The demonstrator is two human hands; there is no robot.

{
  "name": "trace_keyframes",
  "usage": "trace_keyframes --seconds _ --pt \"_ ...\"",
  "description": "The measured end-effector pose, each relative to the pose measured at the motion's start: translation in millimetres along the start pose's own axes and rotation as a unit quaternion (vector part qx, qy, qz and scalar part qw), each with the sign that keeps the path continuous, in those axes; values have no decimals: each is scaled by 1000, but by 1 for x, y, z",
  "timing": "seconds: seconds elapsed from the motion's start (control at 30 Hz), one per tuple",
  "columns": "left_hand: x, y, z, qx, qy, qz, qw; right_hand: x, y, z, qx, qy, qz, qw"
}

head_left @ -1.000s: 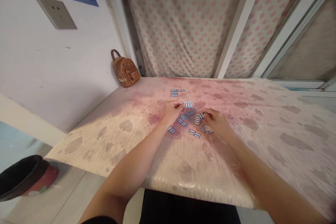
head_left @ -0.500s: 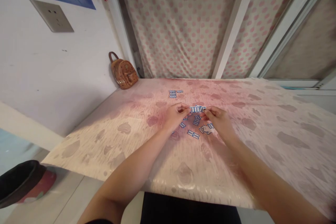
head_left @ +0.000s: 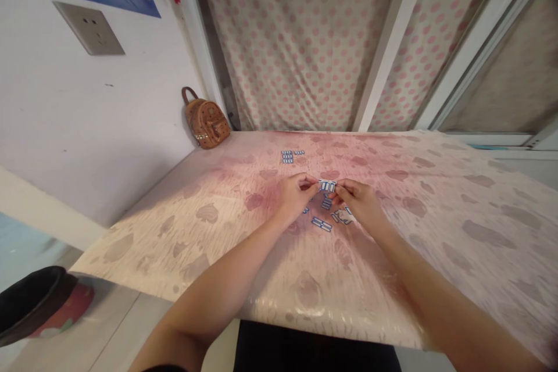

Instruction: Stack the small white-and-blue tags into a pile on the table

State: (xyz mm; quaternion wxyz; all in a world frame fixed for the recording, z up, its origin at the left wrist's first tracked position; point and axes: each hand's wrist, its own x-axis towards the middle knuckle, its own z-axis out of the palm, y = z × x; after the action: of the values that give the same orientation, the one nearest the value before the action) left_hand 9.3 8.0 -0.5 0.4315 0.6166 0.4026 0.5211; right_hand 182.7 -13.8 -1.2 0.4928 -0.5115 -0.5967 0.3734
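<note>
Between my two hands, above the tablecloth, is a small blue-and-white strip point(head_left: 326, 186) marked with upright boxes; its exact kind is too small to tell. My left hand point(head_left: 297, 195) pinches its left end between thumb and fingers. The right end is pinched by my right hand point(head_left: 355, 196). Similar blue-and-white pieces lie below: a loose piece point(head_left: 321, 224) toward me, another piece point(head_left: 326, 201) under the strip, and a small cluster point(head_left: 341, 217) partly beside my right hand. Farther back lie a blocky group of pieces point(head_left: 287, 157) and a small row point(head_left: 299, 152).
A pink-and-cream patterned tablecloth point(head_left: 209, 250) covers the table. A small brown backpack point(head_left: 208, 124) leans by the wall at the back left corner. Dotted curtains point(head_left: 300, 40) hang behind the table. A dark-rimmed bin point(head_left: 47, 302) stands on the floor at left.
My hands have come closer together, and the strip between them shows shorter and slightly lower than before. The pieces lying on the table look unmoved.
</note>
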Motion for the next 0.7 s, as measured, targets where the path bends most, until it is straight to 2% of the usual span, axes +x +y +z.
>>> trace_keyframes --seconds 0.37,0.7 --pt "0 -5 3 13 24 13 1000 0 2 0 5 -12 -9 1000" --pt "0 -6 3 -18 11 3 1000 -1 -1 1 25 -19 3 999"
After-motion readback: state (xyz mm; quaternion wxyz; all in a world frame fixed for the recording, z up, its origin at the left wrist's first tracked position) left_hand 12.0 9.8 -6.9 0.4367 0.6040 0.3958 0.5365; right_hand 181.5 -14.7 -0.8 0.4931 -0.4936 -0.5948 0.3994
